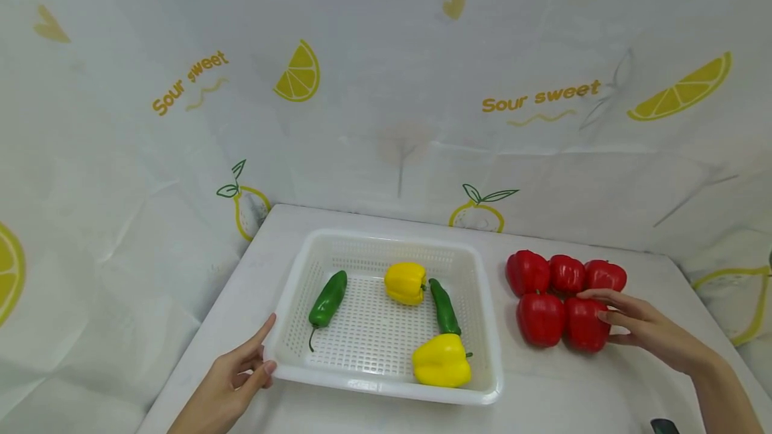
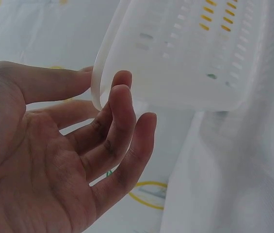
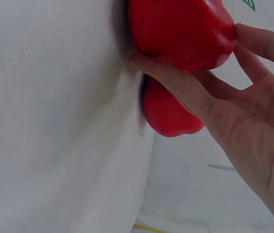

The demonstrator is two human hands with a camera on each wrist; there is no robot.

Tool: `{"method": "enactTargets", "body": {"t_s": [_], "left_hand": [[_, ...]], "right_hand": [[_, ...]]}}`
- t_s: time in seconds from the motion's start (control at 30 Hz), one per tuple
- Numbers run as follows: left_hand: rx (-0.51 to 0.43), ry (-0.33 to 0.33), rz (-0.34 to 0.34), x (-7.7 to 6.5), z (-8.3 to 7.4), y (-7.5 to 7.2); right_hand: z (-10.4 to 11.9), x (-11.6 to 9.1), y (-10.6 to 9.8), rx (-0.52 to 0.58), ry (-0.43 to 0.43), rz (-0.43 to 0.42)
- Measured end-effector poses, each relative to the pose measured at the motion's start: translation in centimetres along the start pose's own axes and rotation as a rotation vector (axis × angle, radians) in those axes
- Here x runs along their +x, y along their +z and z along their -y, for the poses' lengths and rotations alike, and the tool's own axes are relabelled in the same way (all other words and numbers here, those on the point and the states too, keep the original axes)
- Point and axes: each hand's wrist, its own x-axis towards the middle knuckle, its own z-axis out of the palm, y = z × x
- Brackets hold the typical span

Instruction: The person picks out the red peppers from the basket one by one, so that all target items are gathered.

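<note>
At the front left corner of a white plastic basket (image 1: 374,386), my left hand (image 1: 232,377) grips the rim. In the left wrist view, its thumb is at the rim and its curled fingers (image 2: 122,109) lie against the basket's outer wall. My right hand (image 1: 648,327) holds the front right red bell pepper (image 1: 584,330), fingers spread around its right side. In the right wrist view one finger (image 3: 170,80) runs low along that pepper (image 3: 183,31), close to the table. Other red bell peppers (image 1: 541,319) sit beside and behind it.
Inside the basket lie a yellow bell pepper (image 1: 405,283) at the back, another yellow bell pepper (image 1: 442,362) at the front right, and two green chili peppers (image 1: 328,300), one on each side. A dark object (image 1: 665,426) shows at the bottom edge. A printed sheet (image 1: 386,86) hangs behind the table.
</note>
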Motion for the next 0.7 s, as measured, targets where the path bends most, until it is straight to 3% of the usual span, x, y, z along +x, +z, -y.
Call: {"method": "enactTargets", "body": {"t_s": [0.13,0.3,0.4,0.57,0.63,0.7], "left_hand": [[0.002,-0.006,0.008,0.0,-0.1,-0.1],[0.039,0.001,0.042,0.4,-0.2,-0.5],[0.081,0.048,0.045,0.5,-0.1,-0.7],[0.16,0.191,-0.014,0.5,0.5,-1.0],[0.212,0.203,-0.029,0.5,0.4,-1.3],[0.275,0.171,-0.047,0.8,0.0,-1.8]], "right_hand": [[0.2,-0.2,0.0,-0.026,-0.004,-0.01],[0.4,-0.8,0.4,-0.019,-0.075,-0.006],[0.2,-0.9,0.5,-0.013,-0.107,-0.014],[0.3,-0.8,0.8,-0.03,-0.091,-0.064],[0.6,-1.0,1.0,-0.068,-0.102,-0.103],[1.2,-1.3,1.1,-0.139,-0.132,-0.165]]}}
